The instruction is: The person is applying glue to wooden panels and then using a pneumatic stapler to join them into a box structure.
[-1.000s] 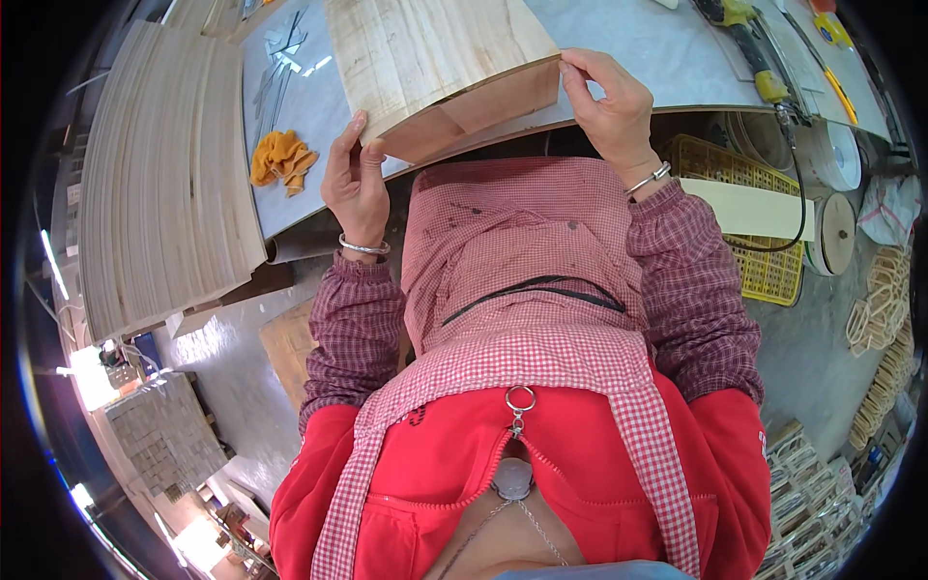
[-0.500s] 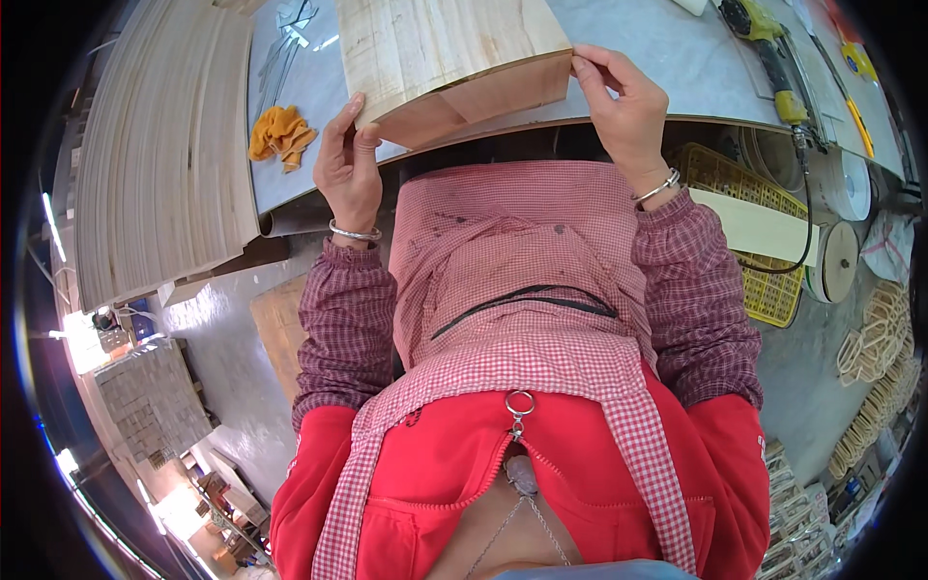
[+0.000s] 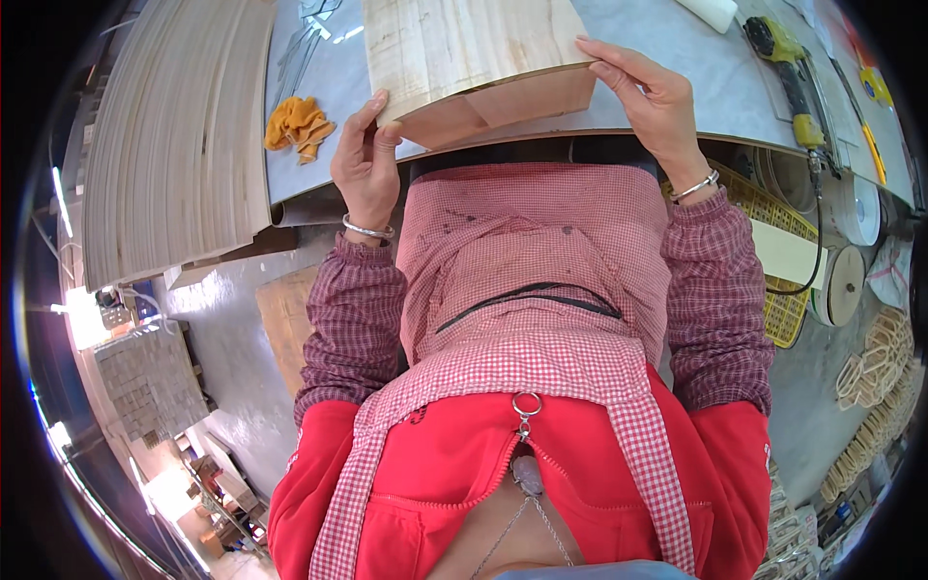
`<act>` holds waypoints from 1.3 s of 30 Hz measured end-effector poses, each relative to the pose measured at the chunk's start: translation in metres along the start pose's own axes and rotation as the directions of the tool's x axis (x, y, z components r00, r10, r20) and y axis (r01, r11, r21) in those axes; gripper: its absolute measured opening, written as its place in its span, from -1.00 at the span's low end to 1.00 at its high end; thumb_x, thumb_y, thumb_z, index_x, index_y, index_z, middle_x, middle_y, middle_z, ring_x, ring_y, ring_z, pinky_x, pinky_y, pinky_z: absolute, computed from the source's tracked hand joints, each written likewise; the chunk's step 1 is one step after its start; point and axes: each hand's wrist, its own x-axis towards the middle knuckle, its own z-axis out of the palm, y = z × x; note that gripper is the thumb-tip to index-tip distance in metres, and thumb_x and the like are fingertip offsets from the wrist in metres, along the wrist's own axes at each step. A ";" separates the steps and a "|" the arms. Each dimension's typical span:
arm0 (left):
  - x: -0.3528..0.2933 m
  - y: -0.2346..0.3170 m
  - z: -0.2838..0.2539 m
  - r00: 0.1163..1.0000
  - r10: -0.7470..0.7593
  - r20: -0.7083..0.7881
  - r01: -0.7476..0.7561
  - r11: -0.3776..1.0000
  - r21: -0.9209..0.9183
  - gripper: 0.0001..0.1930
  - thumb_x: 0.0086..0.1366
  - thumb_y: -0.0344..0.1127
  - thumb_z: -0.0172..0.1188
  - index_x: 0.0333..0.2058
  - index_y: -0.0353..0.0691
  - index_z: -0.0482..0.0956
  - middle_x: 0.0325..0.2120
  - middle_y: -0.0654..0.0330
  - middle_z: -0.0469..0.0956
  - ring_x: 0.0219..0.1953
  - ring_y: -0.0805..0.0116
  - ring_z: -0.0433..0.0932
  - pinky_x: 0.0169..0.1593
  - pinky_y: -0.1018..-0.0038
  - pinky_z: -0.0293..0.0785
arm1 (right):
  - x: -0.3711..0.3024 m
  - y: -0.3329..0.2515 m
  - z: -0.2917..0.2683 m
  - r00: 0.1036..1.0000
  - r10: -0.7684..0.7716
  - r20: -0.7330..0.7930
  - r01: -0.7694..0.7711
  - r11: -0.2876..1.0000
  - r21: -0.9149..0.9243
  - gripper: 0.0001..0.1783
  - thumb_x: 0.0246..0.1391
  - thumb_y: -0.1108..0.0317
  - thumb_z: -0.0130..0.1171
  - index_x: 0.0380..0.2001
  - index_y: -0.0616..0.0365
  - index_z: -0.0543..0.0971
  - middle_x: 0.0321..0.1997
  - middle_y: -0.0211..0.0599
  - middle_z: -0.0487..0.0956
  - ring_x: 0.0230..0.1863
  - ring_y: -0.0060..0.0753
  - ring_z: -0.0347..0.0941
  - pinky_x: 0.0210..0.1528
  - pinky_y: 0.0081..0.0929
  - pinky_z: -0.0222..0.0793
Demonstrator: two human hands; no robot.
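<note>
- Box point(image 3: 474, 48): pale wood, flat rectangular top with soft streaked grain; it lies at the near edge of the counter point(image 3: 667, 92), between the two hands. Its near side shows two tones of wood; whether that side is open or closed cannot be told.
- Left hand point(image 3: 365, 174): grip pinching the near left corner of the box between thumb and fingers.
- Right hand point(image 3: 662, 101): grip pinching the near right corner, fingertips on top, thumb below the edge.
- Principal risk: the holds lie only at the near corners, so uneven lifting or pulling could twist the box or let a corner slip.
- Second risk: with the counter's edge so close, a strong pull could tip the box toward the apron point(image 3: 541, 261), a checked red-and-white fabric.
- Left of the box: cloth point(image 3: 297, 126), orange, soft and crumpled; strips point(image 3: 300, 58), thin, straight and shiny, which a leftward swing might scatter; farther left, boards point(image 3: 179, 145), tightly stacked, with ribbed edges.
- Right of the box: tool point(image 3: 785, 77), yellow-green and black, its dark hose liable to snag a sleeve.
</note>
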 end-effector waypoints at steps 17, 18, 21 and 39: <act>0.000 0.003 0.003 1.000 -0.023 -0.011 0.022 0.998 -0.050 -0.74 0.23 -0.49 0.18 -0.09 -0.29 0.50 -0.13 0.16 0.58 -0.34 0.48 0.49 -0.23 0.68 0.46 | -0.005 -0.001 0.016 0.976 -0.173 -0.132 0.143 0.966 -0.214 -0.64 -0.01 0.66 0.14 -0.15 0.06 0.63 -0.20 -0.49 0.66 -0.40 -0.67 0.53 -0.30 -0.80 0.43; 0.000 0.004 0.002 1.000 -0.022 -0.011 0.022 0.998 -0.053 -0.74 0.23 -0.49 0.18 -0.09 -0.29 0.50 -0.13 0.16 0.58 -0.34 0.48 0.49 -0.23 0.68 0.46 | -0.005 0.000 0.016 0.976 -0.174 -0.132 0.143 0.966 -0.217 -0.64 -0.01 0.66 0.14 -0.15 0.06 0.63 -0.20 -0.49 0.66 -0.40 -0.67 0.53 -0.30 -0.80 0.43; 0.004 0.007 -0.004 0.999 0.041 0.035 -0.046 0.984 0.172 -0.74 0.20 -0.45 0.21 -0.11 -0.25 0.53 -0.13 0.16 0.56 -0.29 0.44 0.48 -0.15 0.61 0.45 | -0.004 0.001 0.017 0.973 -0.189 -0.130 0.158 0.963 -0.216 -0.63 -0.02 0.67 0.13 -0.15 0.06 0.63 -0.24 -0.49 0.66 -0.41 -0.65 0.52 -0.31 -0.79 0.43; 0.042 0.033 0.061 0.806 0.475 0.353 -0.590 0.692 0.416 -0.62 0.06 -0.42 0.27 -0.07 -0.10 0.58 0.00 0.27 0.53 0.06 0.34 0.48 0.04 0.48 0.44 | -0.005 0.004 0.013 0.972 -0.207 -0.115 0.178 0.959 -0.220 -0.62 -0.02 0.66 0.13 -0.13 0.04 0.62 -0.28 -0.49 0.65 -0.42 -0.64 0.52 -0.31 -0.78 0.45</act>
